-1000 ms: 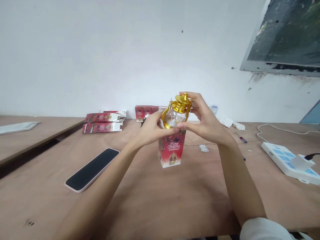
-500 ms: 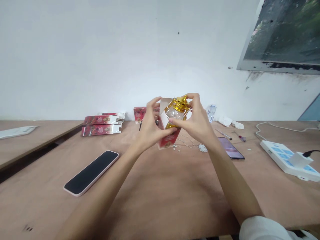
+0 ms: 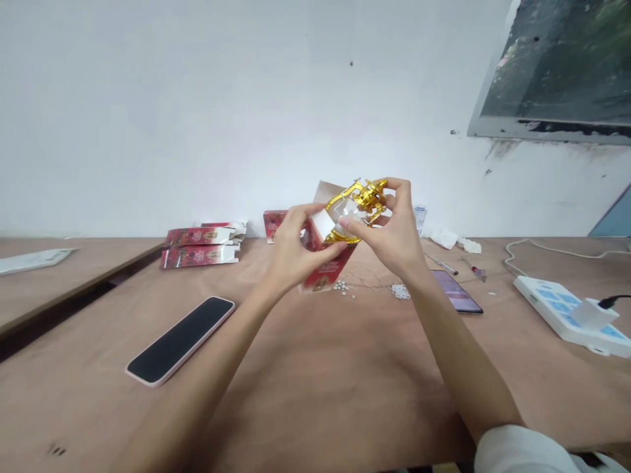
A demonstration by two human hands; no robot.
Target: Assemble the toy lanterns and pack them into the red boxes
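Observation:
My left hand (image 3: 294, 253) is closed around a red printed cardboard box (image 3: 328, 270), tilted in the air above the table with its white flaps raised. A small gold lantern (image 3: 371, 196) with a clear globe leans at the box's open top, its gold base at the mouth between the flaps. My right hand (image 3: 394, 230) grips the lantern, thumb on the globe and fingers behind the gold cap. Whether part of the base sits inside the box is hard to see.
Flattened red boxes (image 3: 200, 255) lie at the back left, and another red box (image 3: 273, 225) stands by the wall. A black-screened phone (image 3: 181, 341) is at the left. Small white pieces (image 3: 400, 292), a second phone (image 3: 456, 292) and a power strip (image 3: 572, 318) are at the right.
The lantern has tilted further to the right and shifted slightly up and right with my right hand. The box leans more, its bottom having swung left.

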